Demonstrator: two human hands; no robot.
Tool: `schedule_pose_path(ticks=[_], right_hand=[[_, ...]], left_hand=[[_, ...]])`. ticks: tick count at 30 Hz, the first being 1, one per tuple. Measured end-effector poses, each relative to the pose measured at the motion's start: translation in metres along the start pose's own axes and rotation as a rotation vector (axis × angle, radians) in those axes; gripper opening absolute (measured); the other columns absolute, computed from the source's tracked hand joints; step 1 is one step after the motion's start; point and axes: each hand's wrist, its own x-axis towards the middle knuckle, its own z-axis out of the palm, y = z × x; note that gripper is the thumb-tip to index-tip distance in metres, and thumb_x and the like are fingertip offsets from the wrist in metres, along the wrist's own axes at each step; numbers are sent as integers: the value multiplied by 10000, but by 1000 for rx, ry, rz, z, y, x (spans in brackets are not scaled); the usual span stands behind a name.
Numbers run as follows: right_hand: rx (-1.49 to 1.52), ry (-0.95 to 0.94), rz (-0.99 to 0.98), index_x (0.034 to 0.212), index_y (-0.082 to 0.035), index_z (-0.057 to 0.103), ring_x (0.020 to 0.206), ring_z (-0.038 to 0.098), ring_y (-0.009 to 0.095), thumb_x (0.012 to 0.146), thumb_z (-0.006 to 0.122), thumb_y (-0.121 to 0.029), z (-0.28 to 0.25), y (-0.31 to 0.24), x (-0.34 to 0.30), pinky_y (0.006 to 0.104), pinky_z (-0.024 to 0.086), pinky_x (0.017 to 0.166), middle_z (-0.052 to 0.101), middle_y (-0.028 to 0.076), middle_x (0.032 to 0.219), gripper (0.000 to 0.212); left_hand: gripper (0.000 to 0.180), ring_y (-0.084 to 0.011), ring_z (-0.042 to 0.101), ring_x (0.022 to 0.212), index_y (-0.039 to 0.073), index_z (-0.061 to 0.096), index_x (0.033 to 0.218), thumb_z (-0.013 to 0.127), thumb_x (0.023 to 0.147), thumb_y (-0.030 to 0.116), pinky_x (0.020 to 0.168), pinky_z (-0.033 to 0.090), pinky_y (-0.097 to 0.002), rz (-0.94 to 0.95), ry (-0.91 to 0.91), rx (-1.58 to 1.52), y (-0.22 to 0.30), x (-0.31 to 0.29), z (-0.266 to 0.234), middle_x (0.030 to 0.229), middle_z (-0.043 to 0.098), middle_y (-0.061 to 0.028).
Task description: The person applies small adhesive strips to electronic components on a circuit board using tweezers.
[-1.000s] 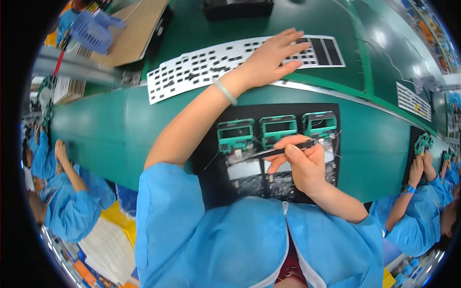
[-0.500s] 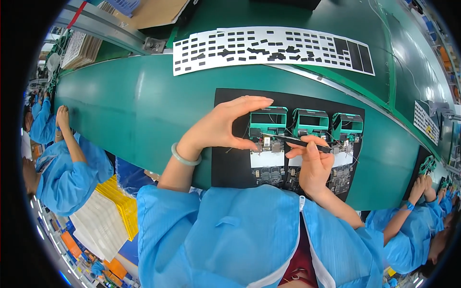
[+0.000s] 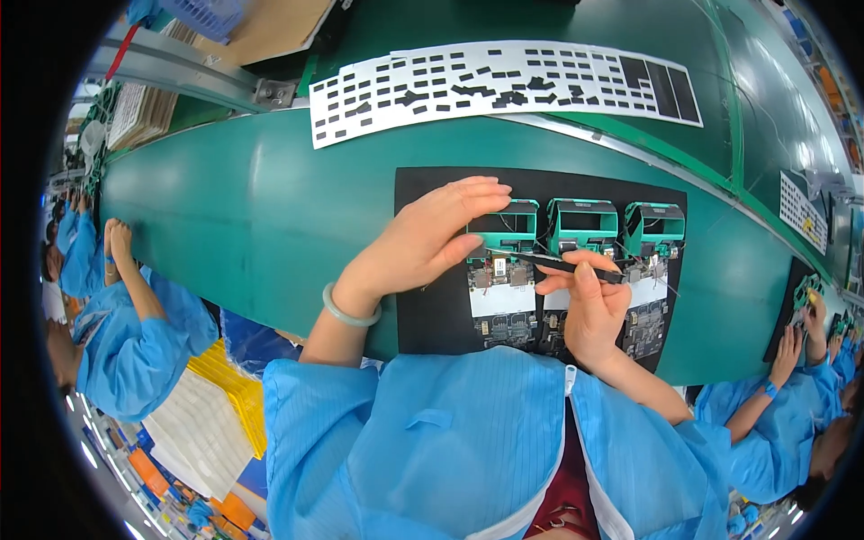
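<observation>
Head view: right fingers (image 3: 587, 281) grip tweezers (image 3: 555, 264) pointing left, long axis near crosswise; left fingers (image 3: 459, 195) parted.

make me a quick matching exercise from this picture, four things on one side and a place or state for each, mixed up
1. left hand
2. right hand
3. white sheet
4. black mat

a. lies under the three circuit boards
b. dotted with small black rectangles
c. beside the leftmost green frame, pale bangle on its wrist
d. holds a slim black tool

Right pairs: 1-c, 2-d, 3-b, 4-a
</observation>
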Motion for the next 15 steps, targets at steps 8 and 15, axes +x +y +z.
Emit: schedule_pose_path(ticks=[8,15], right_hand=[[48,9,-76,951,28,479,624,594,232,866,391,-118,-17,-20,0,352,458,674,581,163,755,190],[9,-100,-294,612,-73,358,473,336,151,881,329,-258,-23,-45,20,271,294,465,367,53,515,328]], left_hand=[[289,-326,296,1200,36,466,1085,473,820,150,979,238,-407,-18,-101,198,6,10,-11,1199,424,-133],[402,-340,329,1154,47,435,1141,541,773,170,971,250,-425,-21,241,763,20,57,42,1179,408,-159]])
